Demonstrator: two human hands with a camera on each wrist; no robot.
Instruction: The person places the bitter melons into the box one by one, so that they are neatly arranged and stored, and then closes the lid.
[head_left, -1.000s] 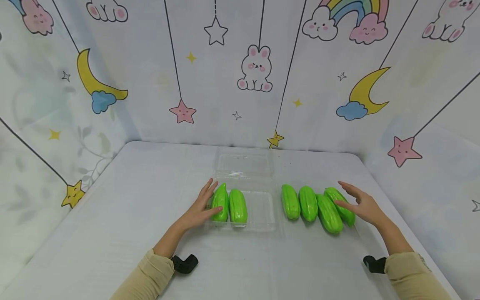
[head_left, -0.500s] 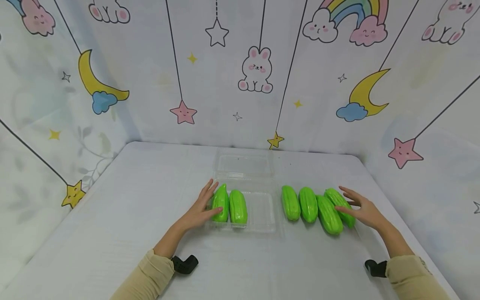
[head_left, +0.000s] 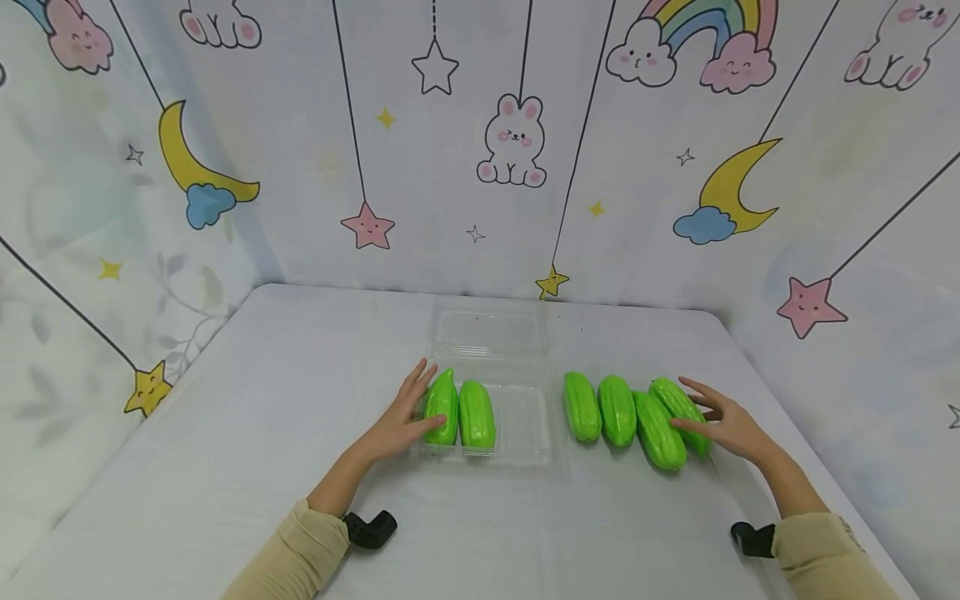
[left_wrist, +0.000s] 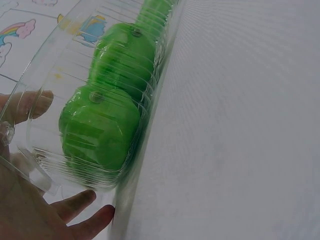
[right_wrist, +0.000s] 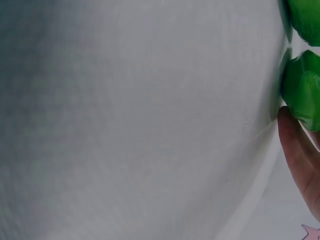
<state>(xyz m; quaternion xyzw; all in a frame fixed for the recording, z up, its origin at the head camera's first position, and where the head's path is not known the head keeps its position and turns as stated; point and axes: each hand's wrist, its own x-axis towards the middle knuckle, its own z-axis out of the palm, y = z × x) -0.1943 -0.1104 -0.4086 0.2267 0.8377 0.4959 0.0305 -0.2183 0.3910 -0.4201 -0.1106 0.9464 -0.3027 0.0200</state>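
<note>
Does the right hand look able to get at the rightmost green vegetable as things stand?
Likely yes: the right hand is right beside the rightmost green vegetable, with nothing else blocking its outer side; only the neighbouring vegetable lies close, opposite.

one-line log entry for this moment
left hand: at clear container | right hand: at rightmost green vegetable | in container: two vegetables | on table: four vegetables

A white table (head_left: 285, 375) carries a clear container (head_left: 521, 425) and four green gourds (head_left: 617, 411)
</note>
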